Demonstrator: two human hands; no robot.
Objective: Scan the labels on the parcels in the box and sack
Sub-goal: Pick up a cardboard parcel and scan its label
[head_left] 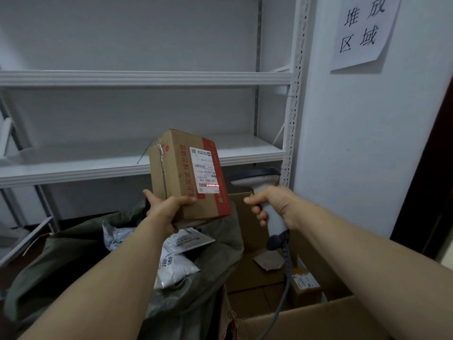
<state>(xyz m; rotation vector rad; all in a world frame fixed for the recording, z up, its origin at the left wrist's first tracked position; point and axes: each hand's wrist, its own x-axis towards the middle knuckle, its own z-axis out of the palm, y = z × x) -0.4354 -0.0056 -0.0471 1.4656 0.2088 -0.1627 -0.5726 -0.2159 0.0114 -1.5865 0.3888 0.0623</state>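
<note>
My left hand [169,207] grips the lower corner of a brown cardboard parcel [176,173] with red print, held up tilted over the sack. Its white shipping label [206,170] faces me, and a red scan line lies across the barcode near the label's bottom. My right hand [272,204] grips the handle of a grey handheld barcode scanner [257,175], whose head points left at the label from close by. A coiled cable hangs from the scanner's base. The dark green sack [73,261] below holds several grey and white bagged parcels [176,263]. The open cardboard box [313,317] sits at lower right.
White metal shelving [147,78] fills the wall behind the parcel. Inside the box lie a small labelled carton [305,282] and flat cardboard. A paper sign [362,30] with black characters hangs on the white wall at upper right. A dark door frame stands at the far right.
</note>
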